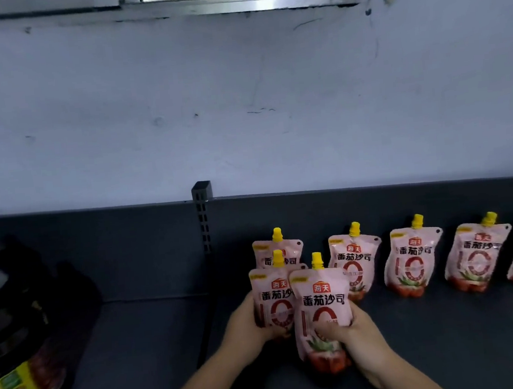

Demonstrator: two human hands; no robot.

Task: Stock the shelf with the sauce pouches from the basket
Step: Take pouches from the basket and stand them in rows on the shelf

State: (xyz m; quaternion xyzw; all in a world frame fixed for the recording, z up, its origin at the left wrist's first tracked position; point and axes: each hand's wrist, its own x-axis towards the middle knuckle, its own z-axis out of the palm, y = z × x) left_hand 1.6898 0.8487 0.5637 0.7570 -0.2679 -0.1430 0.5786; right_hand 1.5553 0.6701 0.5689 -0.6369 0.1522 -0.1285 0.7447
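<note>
Your right hand (350, 331) held the front pouch (321, 307) upright, low over the shelf (157, 345). Its fingers (326, 333) were curled round the pouch's middle. Your left hand (247, 319) gripped the 2nd pouch (271, 299) from the left side, just behind, and the 2 overlapped. Can't tell if either touched the shelf. Behind them a row of pouches (413, 260) stood along the back, yellow caps up. Dark jars (17, 358) w/ yellow labels sat far left.
</note>
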